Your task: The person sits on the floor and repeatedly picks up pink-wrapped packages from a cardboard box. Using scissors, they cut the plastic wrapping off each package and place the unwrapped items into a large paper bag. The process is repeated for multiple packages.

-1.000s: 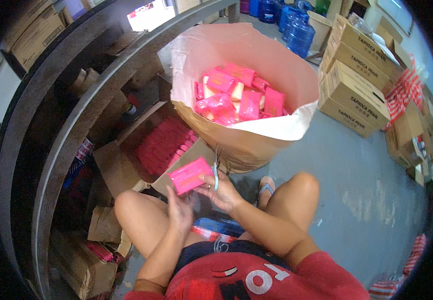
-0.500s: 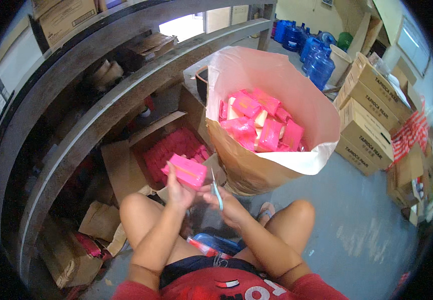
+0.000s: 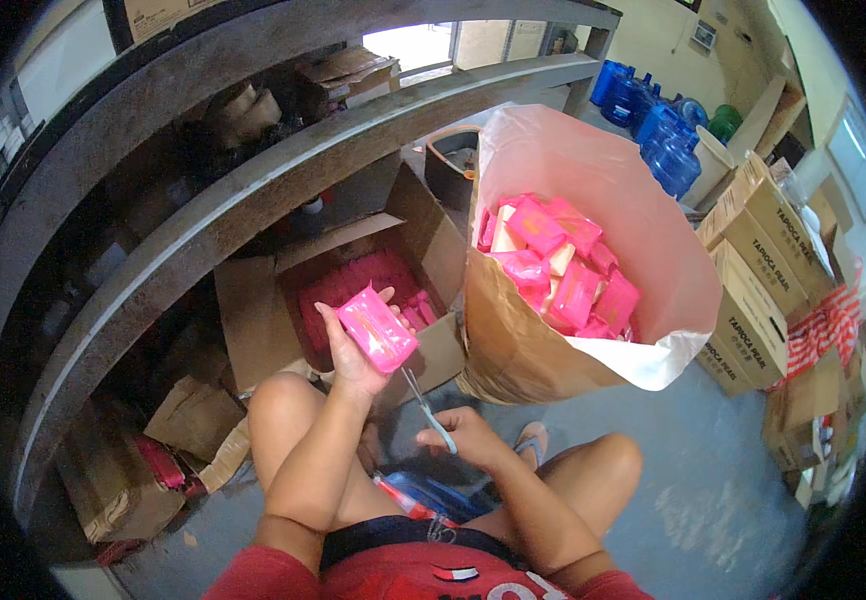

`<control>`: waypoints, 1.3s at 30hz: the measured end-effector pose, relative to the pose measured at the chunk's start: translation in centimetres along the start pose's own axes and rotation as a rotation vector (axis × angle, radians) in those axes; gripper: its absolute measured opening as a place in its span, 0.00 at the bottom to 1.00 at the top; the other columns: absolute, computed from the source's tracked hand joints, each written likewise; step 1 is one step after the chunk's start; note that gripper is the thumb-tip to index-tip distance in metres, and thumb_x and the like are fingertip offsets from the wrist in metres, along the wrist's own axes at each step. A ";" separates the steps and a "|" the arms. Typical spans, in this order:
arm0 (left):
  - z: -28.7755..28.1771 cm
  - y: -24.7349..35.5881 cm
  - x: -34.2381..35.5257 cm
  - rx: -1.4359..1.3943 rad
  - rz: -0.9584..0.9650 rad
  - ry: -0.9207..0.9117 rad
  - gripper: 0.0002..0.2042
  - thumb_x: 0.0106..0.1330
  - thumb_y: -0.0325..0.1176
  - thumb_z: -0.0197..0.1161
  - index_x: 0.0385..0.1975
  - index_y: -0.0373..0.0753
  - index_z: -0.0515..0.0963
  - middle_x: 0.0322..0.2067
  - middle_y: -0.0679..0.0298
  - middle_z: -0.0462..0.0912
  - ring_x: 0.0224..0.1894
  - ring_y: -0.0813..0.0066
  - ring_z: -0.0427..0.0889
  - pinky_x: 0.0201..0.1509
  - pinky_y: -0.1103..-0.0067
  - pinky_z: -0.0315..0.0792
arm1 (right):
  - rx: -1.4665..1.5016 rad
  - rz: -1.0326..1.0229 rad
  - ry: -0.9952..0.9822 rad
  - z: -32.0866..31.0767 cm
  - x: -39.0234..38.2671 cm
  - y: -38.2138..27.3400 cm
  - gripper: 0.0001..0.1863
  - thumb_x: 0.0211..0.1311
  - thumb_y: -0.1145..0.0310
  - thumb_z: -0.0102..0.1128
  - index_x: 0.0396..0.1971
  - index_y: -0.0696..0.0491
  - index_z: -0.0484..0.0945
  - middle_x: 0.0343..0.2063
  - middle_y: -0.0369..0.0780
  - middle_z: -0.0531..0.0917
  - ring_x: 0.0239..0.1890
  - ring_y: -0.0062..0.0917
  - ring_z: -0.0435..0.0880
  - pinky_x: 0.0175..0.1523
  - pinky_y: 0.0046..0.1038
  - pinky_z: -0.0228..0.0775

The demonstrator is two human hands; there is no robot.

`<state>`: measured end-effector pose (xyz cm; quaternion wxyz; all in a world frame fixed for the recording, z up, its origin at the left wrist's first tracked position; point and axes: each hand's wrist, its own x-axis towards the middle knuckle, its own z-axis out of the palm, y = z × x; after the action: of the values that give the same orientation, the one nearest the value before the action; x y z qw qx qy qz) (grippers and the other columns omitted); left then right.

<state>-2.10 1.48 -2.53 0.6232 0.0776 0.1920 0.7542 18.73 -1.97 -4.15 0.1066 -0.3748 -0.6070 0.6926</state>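
Observation:
A shiny pink plastic-wrapped packet (image 3: 378, 330) rests in my left hand (image 3: 350, 370), thumb on one side and fingers round the other. My right hand (image 3: 468, 440) grips a pair of scissors (image 3: 437, 426) by light-blue handles. Their thin metal blades point up towards the packet's lower corner; whether they touch it I cannot tell. Beyond my left hand, an open cardboard box (image 3: 248, 312) holds rows of pink packets (image 3: 363, 280). To the right of it stands a large brown paper sack (image 3: 543, 360) with a white lining, filled with loose pink packets (image 3: 578, 290), some showing pale contents.
A grey metal rack (image 3: 283, 165) curves along the left. Stacked cartons (image 3: 753, 315) stand at the right, with blue water bottles (image 3: 668, 150) at the back. A torn carton (image 3: 118, 475) lies at lower left. My bent knees frame the work.
The packet has turned in my left hand and its face now shows more fully. My right hand and the scissors have moved lower, away from the left hand. The whole view has shifted.

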 end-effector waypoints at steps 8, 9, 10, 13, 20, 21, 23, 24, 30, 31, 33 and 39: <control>-1.0 -0.5 0.7 -0.014 0.006 0.065 0.47 0.53 0.78 0.42 0.53 0.36 0.69 0.41 0.56 0.78 0.38 0.61 0.79 0.45 0.63 0.75 | -0.051 0.040 0.036 -0.3 0.9 -0.1 0.23 0.51 0.48 0.68 0.18 0.56 0.79 0.15 0.33 0.75 0.20 0.17 0.72 0.27 0.24 0.64; -1.0 -0.6 0.7 0.000 0.013 0.095 0.48 0.52 0.79 0.42 0.52 0.34 0.69 0.37 0.56 0.78 0.37 0.59 0.79 0.45 0.63 0.75 | -0.066 0.050 0.050 -0.4 0.8 -0.1 0.24 0.51 0.47 0.69 0.18 0.56 0.79 0.15 0.33 0.75 0.20 0.17 0.72 0.27 0.24 0.64; -0.9 -0.7 0.6 0.014 0.019 0.124 0.50 0.51 0.79 0.42 0.51 0.31 0.70 0.34 0.56 0.78 0.35 0.58 0.79 0.44 0.63 0.75 | -0.080 0.054 0.032 -0.6 0.8 -0.1 0.21 0.52 0.50 0.68 0.19 0.55 0.80 0.16 0.32 0.76 0.20 0.16 0.72 0.27 0.23 0.63; -0.7 -0.6 0.6 0.003 0.027 0.129 0.50 0.50 0.79 0.41 0.52 0.31 0.70 0.33 0.57 0.78 0.35 0.58 0.79 0.44 0.63 0.74 | -0.125 0.078 -0.002 -1.0 0.7 0.0 0.16 0.54 0.54 0.68 0.22 0.53 0.81 0.18 0.30 0.76 0.21 0.14 0.72 0.28 0.20 0.62; -1.0 -0.7 0.6 0.030 -0.018 0.106 0.51 0.50 0.80 0.40 0.52 0.31 0.69 0.33 0.56 0.78 0.35 0.59 0.79 0.44 0.63 0.75 | -0.051 0.049 -0.017 -0.8 0.8 0.1 0.17 0.55 0.55 0.66 0.20 0.54 0.79 0.17 0.30 0.75 0.21 0.13 0.70 0.26 0.20 0.59; -1.1 -0.8 0.5 0.054 -0.040 0.073 0.51 0.50 0.80 0.39 0.52 0.32 0.69 0.32 0.56 0.79 0.35 0.60 0.80 0.43 0.64 0.75 | -0.046 0.045 -0.035 -0.9 0.8 0.1 0.17 0.56 0.55 0.66 0.20 0.54 0.79 0.17 0.29 0.75 0.21 0.13 0.70 0.26 0.20 0.59; -1.3 -1.1 0.5 0.109 -0.060 0.043 0.50 0.50 0.80 0.38 0.51 0.32 0.70 0.31 0.57 0.79 0.33 0.62 0.80 0.41 0.66 0.76 | -0.042 0.018 -0.064 -1.1 0.7 -0.1 0.17 0.56 0.55 0.66 0.20 0.53 0.78 0.17 0.29 0.73 0.22 0.12 0.69 0.26 0.19 0.58; -1.4 -1.3 0.4 0.140 -0.058 0.044 0.50 0.51 0.80 0.37 0.51 0.32 0.70 0.30 0.57 0.80 0.32 0.63 0.80 0.39 0.67 0.76 | -0.057 0.011 -0.075 -1.1 0.6 -0.2 0.17 0.56 0.55 0.66 0.20 0.53 0.77 0.17 0.28 0.73 0.22 0.12 0.68 0.26 0.19 0.57; -1.1 -1.7 0.2 0.216 -0.012 0.087 0.50 0.51 0.80 0.34 0.49 0.32 0.71 0.28 0.58 0.80 0.28 0.66 0.80 0.32 0.71 0.77 | -0.027 0.003 -0.085 -0.6 0.6 -0.4 0.16 0.57 0.54 0.65 0.24 0.53 0.77 0.19 0.26 0.70 0.23 0.12 0.65 0.27 0.19 0.56; -1.0 -1.6 0.2 0.219 -0.004 0.087 0.50 0.51 0.80 0.34 0.49 0.32 0.71 0.28 0.58 0.80 0.28 0.67 0.80 0.32 0.71 0.77 | -0.026 -0.006 -0.093 -0.7 0.7 -0.4 0.16 0.57 0.54 0.65 0.25 0.53 0.77 0.19 0.27 0.70 0.23 0.12 0.65 0.27 0.19 0.56; -0.9 -1.4 0.0 0.225 -0.017 0.078 0.51 0.51 0.81 0.33 0.49 0.32 0.71 0.28 0.59 0.80 0.28 0.66 0.80 0.33 0.71 0.77 | -0.047 -0.005 -0.109 -0.8 0.7 -0.3 0.16 0.58 0.54 0.64 0.25 0.53 0.77 0.19 0.27 0.71 0.23 0.12 0.66 0.27 0.19 0.56; -0.6 -2.1 -0.4 0.277 -0.097 0.088 0.52 0.50 0.81 0.31 0.49 0.32 0.72 0.28 0.60 0.79 0.28 0.67 0.80 0.34 0.72 0.77 | 0.040 -0.033 -0.089 -0.6 1.2 -0.2 0.20 0.57 0.51 0.65 0.19 0.53 0.76 0.16 0.29 0.70 0.21 0.14 0.66 0.26 0.22 0.57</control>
<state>-0.29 1.26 -3.81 0.6334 0.1204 0.3247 0.6920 18.17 -0.75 -4.39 0.0987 -0.3314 -0.6033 0.7186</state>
